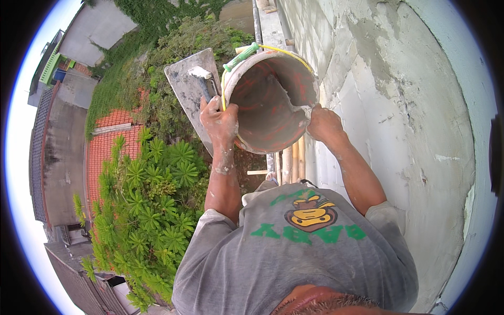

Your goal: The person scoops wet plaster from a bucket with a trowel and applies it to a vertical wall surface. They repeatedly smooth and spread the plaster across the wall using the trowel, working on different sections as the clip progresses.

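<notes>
The left hand (219, 123) grips a plastering trowel (179, 73) against the bucket (252, 94)'s left rim; the right hand (326, 125) is closed at its right rim, exact hold unclear. A slipping grip could drop either past the scaffold poles (287, 164).

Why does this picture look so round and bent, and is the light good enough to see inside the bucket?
Head view: fisheye distortion, black corners, the wall curving near the rim; head view: daylight, the sky at left bleached nearly white, the bucket shaded inside but readable; head view: the left hand and right hand look fairly sharp.
</notes>
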The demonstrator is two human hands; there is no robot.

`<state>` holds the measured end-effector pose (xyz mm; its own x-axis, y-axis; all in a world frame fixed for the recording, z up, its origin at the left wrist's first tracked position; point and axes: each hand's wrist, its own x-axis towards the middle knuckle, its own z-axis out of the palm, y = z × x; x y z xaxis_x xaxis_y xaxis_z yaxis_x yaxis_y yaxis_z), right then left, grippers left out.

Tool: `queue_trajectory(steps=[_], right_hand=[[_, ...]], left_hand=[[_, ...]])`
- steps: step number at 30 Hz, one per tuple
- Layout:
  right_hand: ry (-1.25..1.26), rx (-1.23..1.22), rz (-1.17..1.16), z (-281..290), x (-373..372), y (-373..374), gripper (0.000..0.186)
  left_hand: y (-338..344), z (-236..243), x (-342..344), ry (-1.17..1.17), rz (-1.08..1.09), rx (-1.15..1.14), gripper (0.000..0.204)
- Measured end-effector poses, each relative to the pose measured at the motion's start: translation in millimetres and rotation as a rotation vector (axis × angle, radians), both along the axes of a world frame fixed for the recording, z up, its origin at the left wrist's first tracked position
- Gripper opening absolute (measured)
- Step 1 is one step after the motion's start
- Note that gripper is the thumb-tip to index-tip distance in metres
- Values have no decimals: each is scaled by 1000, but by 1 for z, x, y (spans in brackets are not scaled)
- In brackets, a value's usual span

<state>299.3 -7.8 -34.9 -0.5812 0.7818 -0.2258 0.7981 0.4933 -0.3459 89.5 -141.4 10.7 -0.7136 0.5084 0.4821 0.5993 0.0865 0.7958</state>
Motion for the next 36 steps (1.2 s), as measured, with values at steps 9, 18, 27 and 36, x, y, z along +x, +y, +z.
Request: queue_trajectory(steps=[9, 18, 27, 36], right_hand=[[53, 38, 21, -23, -18, -17, 32], [-9, 65, 231, -34, -24, -17, 25], [10, 136, 376, -37, -27, -7, 25], [-36, 64, 590, -20, -35, 0, 28]], left_hand=[[-4, 3, 0, -85, -101, 34, 16], [-4, 4, 0, -134, -102, 45, 16], [-6, -8, -8, -128, -72, 29, 19], [-13, 9, -5, -129, -130, -53, 22]])
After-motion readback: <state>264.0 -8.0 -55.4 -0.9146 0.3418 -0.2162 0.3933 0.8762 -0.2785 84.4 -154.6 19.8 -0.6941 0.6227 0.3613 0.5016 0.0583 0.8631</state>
